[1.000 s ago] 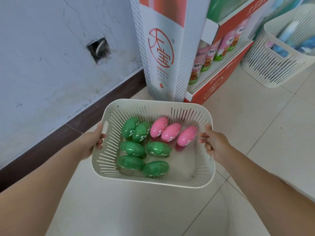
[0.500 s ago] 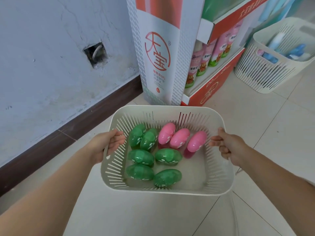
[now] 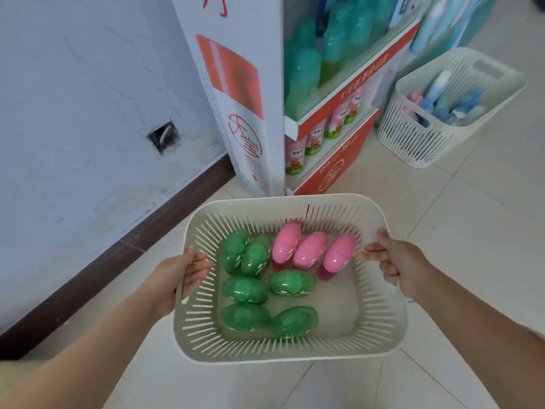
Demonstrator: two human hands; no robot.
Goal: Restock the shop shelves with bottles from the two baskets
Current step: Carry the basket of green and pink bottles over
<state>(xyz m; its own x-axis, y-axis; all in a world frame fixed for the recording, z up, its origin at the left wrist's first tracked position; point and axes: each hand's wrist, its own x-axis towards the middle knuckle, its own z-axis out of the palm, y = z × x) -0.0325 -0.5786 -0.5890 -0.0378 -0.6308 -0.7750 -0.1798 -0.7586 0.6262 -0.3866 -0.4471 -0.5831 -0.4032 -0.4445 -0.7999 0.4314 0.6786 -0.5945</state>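
I carry a cream slotted basket [image 3: 295, 351] above the tiled floor. My left hand [image 3: 177, 276] grips its left rim, fingers curled through the handle. My right hand [image 3: 398, 261] grips the right rim. Inside lie several green bottles [image 3: 244, 289] with white paw prints and three pink bottles [image 3: 309, 246] in a row at the back. A second cream basket [image 3: 418, 140] stands on the floor at the right, holding blue and pink bottles. The red and white shop shelf [image 3: 333, 149] ahead holds pink bottles [image 3: 312, 140] low down and teal bottles [image 3: 303, 72] above.
A tall white display panel [image 3: 244, 113] with a red logo forms the shelf's left side. A pale wall [image 3: 73, 113] with a square hole [image 3: 163, 137] and a dark skirting board [image 3: 118, 255] runs along the left. Beige floor tiles [image 3: 472, 231] spread to the right.
The basket in my hands has shifted right and lower in view, closer to the shelf. The view has tilted up, showing the teal bottles on the upper shelf.
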